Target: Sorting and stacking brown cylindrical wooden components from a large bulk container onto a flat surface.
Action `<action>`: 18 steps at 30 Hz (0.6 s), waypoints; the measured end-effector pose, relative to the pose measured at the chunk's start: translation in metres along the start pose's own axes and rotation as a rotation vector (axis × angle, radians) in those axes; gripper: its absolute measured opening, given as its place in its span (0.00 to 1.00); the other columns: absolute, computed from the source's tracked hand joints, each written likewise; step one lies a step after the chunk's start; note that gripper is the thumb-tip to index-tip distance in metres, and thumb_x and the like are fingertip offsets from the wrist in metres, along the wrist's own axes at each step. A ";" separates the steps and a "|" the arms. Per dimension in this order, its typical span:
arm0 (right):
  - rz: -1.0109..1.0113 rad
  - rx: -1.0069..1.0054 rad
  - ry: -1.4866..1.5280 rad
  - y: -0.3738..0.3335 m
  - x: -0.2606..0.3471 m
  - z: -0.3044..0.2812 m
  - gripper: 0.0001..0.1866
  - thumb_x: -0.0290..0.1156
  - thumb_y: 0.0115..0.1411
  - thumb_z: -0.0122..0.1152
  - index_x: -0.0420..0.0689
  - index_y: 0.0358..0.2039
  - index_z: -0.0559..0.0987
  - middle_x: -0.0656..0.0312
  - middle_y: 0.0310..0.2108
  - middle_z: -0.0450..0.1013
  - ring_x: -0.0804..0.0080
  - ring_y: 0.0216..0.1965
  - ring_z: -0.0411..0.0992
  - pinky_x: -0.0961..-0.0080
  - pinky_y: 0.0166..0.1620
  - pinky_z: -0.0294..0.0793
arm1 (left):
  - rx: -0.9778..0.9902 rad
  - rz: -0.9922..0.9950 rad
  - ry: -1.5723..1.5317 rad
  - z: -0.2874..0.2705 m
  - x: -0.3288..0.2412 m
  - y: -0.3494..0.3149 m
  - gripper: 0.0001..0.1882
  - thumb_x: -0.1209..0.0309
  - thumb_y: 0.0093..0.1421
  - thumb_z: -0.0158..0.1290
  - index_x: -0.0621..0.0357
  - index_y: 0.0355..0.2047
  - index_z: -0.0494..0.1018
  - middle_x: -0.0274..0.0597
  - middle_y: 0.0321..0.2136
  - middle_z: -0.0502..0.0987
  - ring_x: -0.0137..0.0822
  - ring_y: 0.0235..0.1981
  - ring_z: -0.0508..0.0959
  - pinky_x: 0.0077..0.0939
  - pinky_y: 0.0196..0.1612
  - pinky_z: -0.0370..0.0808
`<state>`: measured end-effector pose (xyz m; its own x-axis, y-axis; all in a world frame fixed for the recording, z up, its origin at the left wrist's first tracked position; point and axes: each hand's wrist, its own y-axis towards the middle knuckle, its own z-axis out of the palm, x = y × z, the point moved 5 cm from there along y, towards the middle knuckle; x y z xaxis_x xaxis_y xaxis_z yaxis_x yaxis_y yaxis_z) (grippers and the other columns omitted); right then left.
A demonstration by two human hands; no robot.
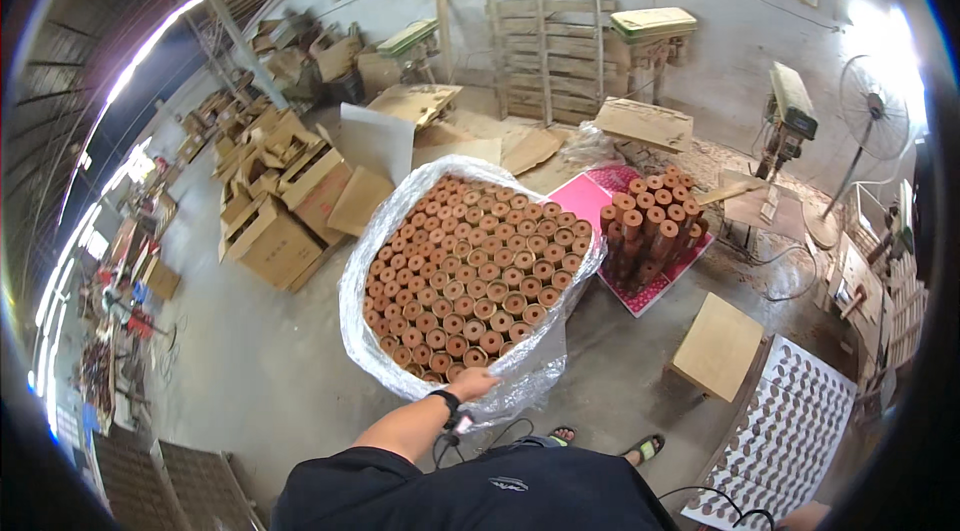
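Note:
A big round bundle of reddish-brown wooden cylinders point(470, 281) with a hole in each top stands in front of me. Clear plastic film point(385, 371) wraps its sides and folds over the rim. My left hand point(473, 383), with a black band at the wrist, is closed at the near edge of this film, its fingers curled on it. My right hand point(806, 516) shows only in part at the lower right rim, beside a white sheet point(790, 421) bearing rows of small round pieces. Its fingers cannot be made out.
Longer wooden cylinders point(655, 216) stand on a pink patterned sheet point(640, 301) right of the bundle. A wooden stool point(717, 346) is near my feet. Cardboard boxes point(275, 241) pile up at the left. Drilling machines point(793, 101) and a standing fan point(873, 106) line the far right.

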<state>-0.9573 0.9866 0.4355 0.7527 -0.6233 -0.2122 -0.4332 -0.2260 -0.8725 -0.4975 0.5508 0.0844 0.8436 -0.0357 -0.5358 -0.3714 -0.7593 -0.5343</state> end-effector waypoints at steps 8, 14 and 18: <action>-0.161 0.018 -0.235 0.097 -0.033 -0.095 0.15 0.38 0.57 0.58 0.43 0.39 0.84 0.46 0.43 0.79 0.47 0.48 0.76 0.56 0.48 0.76 | -0.088 -0.697 -0.262 0.057 0.063 -0.088 0.26 0.50 0.61 0.54 0.66 0.26 0.78 0.45 0.19 0.79 0.41 0.20 0.79 0.38 0.26 0.76; -0.211 0.037 -0.351 0.152 -0.082 -0.132 0.16 0.39 0.58 0.57 0.44 0.40 0.84 0.46 0.43 0.79 0.47 0.49 0.76 0.56 0.48 0.76 | 0.003 -0.434 -0.278 0.117 -0.068 -0.058 0.24 0.50 0.62 0.55 0.61 0.39 0.81 0.48 0.26 0.80 0.41 0.26 0.81 0.35 0.31 0.77; -0.200 0.093 -0.389 0.163 -0.121 -0.136 0.16 0.39 0.58 0.57 0.44 0.41 0.84 0.46 0.43 0.79 0.47 0.49 0.76 0.56 0.48 0.76 | -0.065 -0.276 -0.248 0.117 -0.167 -0.036 0.26 0.47 0.61 0.54 0.58 0.42 0.81 0.52 0.41 0.82 0.46 0.44 0.82 0.37 0.46 0.77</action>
<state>-1.1866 0.9237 0.3786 0.9553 -0.2420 -0.1697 -0.2272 -0.2339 -0.9454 -0.6707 0.6604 0.1170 0.7862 0.3282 -0.5237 -0.1110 -0.7586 -0.6420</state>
